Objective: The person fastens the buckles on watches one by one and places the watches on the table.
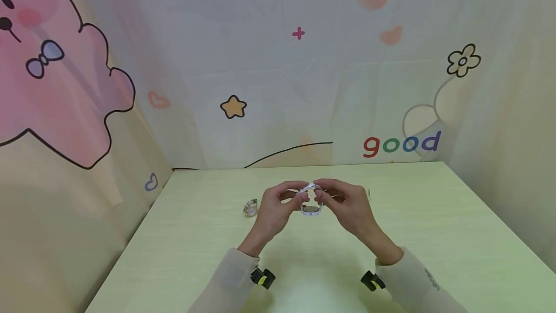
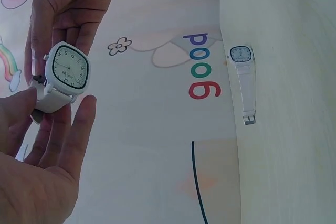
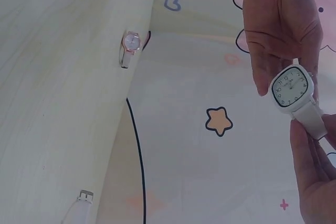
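Both hands hold one white wristwatch [image 1: 311, 210] up in front of the body, its strap bent into a loop with the ends uppermost. The left hand [image 1: 274, 210] pinches one side of the strap between thumb and fingers. From the other side the right hand [image 1: 353, 206] pinches the strap, its fingertips close to the left ones. A squarish white dial [image 2: 70, 66] with black numerals faces away from the body, as both wrist views show. The small buckle [image 2: 38, 79] appears by the left thumb, partly covered by fingers.
On the pale table [image 1: 173, 255], a rose-gold watch [image 3: 131, 41] with a light strap stands left of the hands. A second white watch [image 2: 244, 85] lies farther right, mostly hidden behind the right hand in the head view. A printed curtain [image 1: 260, 62] hangs behind the table.
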Demonstrator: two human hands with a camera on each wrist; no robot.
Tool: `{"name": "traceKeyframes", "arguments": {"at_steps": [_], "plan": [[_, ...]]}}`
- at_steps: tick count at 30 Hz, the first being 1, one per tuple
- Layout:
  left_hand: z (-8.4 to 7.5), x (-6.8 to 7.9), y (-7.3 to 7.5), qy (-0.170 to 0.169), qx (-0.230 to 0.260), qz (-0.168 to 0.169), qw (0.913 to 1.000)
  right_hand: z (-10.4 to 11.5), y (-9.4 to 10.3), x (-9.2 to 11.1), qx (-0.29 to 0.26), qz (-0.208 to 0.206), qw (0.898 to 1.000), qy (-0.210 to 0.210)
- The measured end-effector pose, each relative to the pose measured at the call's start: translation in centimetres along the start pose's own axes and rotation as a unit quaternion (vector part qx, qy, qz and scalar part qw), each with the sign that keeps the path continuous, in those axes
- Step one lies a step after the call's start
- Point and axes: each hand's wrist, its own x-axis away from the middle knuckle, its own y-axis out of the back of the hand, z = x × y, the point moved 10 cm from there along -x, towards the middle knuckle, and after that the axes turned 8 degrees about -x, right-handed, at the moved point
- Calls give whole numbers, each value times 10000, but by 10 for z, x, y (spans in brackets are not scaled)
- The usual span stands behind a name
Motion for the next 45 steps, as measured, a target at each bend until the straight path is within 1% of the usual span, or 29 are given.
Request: {"name": "traceKeyframes", "arguments": {"at_steps": [4, 9, 12, 16, 19, 21, 23, 26, 28, 30, 33, 35, 37, 40, 45], "plan": [[-14, 5, 3, -65, -211, -71, 9997, 1, 1, 0, -79, -7, 10000, 50], [-15, 5, 5, -98, -226, -160, 9996, -1, 1, 0, -71, 63, 9999, 91], [-5, 2, 4, -89, -210, -148, 9996, -3, 0, 1, -50, 166, 9998, 105], [14, -3, 2, -30, -310, -68, 9995, -3, -2, 2, -17, 408, 9991, 122], [19, -4, 2, -48, -368, -58, 9993, -4, -3, 2, 64, 552, 9984, 94], [20, -5, 2, -55, -347, -119, 9993, -8, -4, 1, 85, 594, 9982, -24], [21, -7, 2, -4, -238, -197, 9995, -13, -4, -1, 54, 580, 9981, -219], [25, -11, 2, 182, -13, -316, 9993, -20, -4, -2, -28, 453, 9978, -473], [29, -14, 2, 303, 128, -383, 9987, -22, -3, -2, -13, 312, 9982, -504], [30, -16, 4, 392, 262, -430, 9980, -15, -3, -4, 22, 229, 9983, -534], [35, -20, 7, 517, 372, -459, 9969, -17, -3, -10, 144, 162, 9982, -554], [37, -22, 9, 601, 353, -459, 9965, -20, -5, -14, 156, 190, 9977, -633], [43, -25, 12, 674, 272, -496, 9961, -32, -6, -17, 163, 191, 9973, -696], [48, -26, 15, 708, 104, -600, 9956, -40, -10, -21, 101, 194, 9959, -877], [59, -30, 20, 929, -59, -827, 9922, -58, -16, -27, -17, 194, 9929, -1172]]}}
